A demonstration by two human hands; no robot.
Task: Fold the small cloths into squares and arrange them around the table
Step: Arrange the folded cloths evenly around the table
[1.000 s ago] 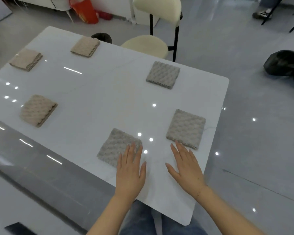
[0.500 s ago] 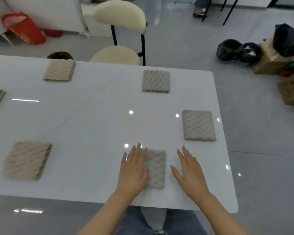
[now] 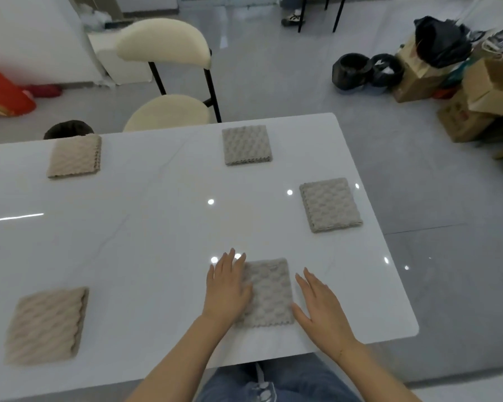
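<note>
Lying square-on, long axis front-to-back: grey cloth.

Changes logged, 1.0 s ago to now:

1. Nearest grey cloth: formerly angled, its corner toward the person; now square to the near edge of the table.
2. Left hand: formerly on the cloth's near corner; now flat over its left side, fingers straight.
3. Right hand: formerly apart from that cloth, fingertips near the grey cloth at the right edge; now flat on the table just beside the nearest cloth's right edge.
</note>
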